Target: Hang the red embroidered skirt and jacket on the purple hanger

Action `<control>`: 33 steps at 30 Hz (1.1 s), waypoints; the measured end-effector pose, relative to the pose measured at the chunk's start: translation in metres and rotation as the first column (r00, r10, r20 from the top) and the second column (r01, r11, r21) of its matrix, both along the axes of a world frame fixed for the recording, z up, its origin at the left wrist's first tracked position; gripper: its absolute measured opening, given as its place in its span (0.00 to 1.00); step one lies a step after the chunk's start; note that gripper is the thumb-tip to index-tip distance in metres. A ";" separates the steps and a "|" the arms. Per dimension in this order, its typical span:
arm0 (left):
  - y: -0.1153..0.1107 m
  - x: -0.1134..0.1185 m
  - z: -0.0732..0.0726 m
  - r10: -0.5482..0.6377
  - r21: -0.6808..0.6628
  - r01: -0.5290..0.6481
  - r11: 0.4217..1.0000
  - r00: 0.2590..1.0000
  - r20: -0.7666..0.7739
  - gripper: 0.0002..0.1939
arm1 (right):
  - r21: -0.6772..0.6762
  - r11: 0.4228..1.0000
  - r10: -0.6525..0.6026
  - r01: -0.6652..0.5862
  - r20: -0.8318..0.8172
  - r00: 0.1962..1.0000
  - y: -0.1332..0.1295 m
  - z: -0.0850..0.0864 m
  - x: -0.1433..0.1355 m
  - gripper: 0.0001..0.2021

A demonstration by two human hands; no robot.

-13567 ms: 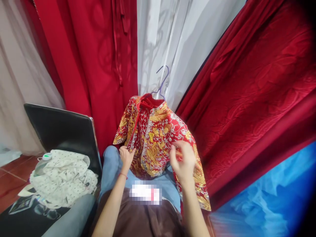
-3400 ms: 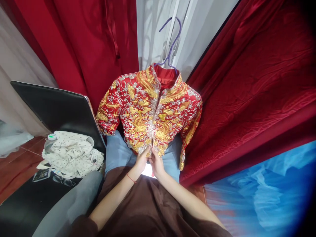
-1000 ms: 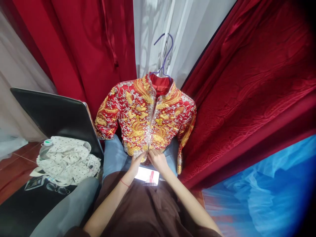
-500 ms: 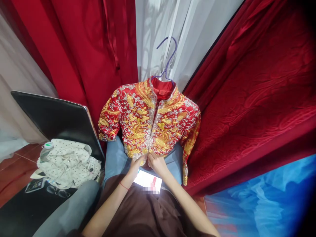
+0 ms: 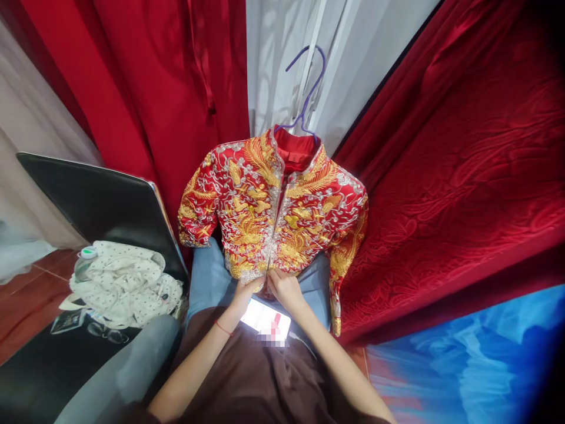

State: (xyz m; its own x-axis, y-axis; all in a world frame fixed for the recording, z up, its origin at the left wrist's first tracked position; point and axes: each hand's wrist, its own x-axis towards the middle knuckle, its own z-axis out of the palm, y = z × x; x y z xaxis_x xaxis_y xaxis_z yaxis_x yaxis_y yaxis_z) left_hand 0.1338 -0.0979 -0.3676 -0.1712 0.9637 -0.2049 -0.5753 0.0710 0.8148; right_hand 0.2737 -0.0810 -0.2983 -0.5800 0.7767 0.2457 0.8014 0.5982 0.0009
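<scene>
Deep red curtains (image 5: 441, 165) fill the upper and right parts of the view, with a paler white curtain (image 5: 282, 65) hanging in the gap between them. At the lower right lies a blue fabric (image 5: 463, 359). On the left stands a black chair (image 5: 101, 200), and on its seat rests a heap of white dotted cloth (image 5: 128, 282) with a small bottle (image 5: 83, 262) at its far left edge.

In the middle, a red jacket (image 5: 273, 206) thick with gold and silver embroidery hangs on a purple hanger (image 5: 306, 94), whose hook rises in front of the white curtain. The jacket faces the person, its front edges meeting down the centre, its collar open at the top and its sleeves dropping at either side. Its hem lies over the person's knees in blue jeans (image 5: 207, 282). A brown garment (image 5: 251, 377) covers the lap below.

A phone (image 5: 265, 318) with a lit screen lies on the lap just under the hem, partly hidden by the hands.

The left hand (image 5: 245, 290), with a thin red string at the wrist, and the right hand (image 5: 285, 288) sit side by side at the bottom of the jacket's centre opening. The fingers of both are drawn in narrow, pinching the hem edges on either side of the opening, the left hand on the left panel and the right hand on the right panel.
</scene>
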 end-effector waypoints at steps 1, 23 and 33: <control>0.000 0.000 0.000 0.005 0.004 -0.005 1.000 1.000 -0.005 0.29 | 0.001 1.000 0.002 -0.002 -0.004 1.000 0.000 0.000 0.000 0.05; 0.006 -0.011 0.009 0.077 0.008 -0.077 0.997 0.991 -0.109 0.29 | 0.121 0.992 -0.024 0.034 -0.088 0.996 0.022 -0.011 -0.018 0.06; 0.000 -0.010 -0.003 -0.045 -0.022 0.043 0.999 0.996 -0.073 0.28 | 0.247 0.961 -0.100 0.123 -0.107 0.989 0.067 0.019 -0.010 0.09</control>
State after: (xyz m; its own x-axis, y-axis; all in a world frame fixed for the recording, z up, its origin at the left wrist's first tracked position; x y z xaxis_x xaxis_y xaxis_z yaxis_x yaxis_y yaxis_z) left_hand 0.1238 -0.0980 -0.3707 -0.1440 0.9665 -0.2126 -0.5099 0.1116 0.8529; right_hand 0.2641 -0.0139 -0.2796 -0.4588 0.7410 0.4903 0.8667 0.4948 0.0632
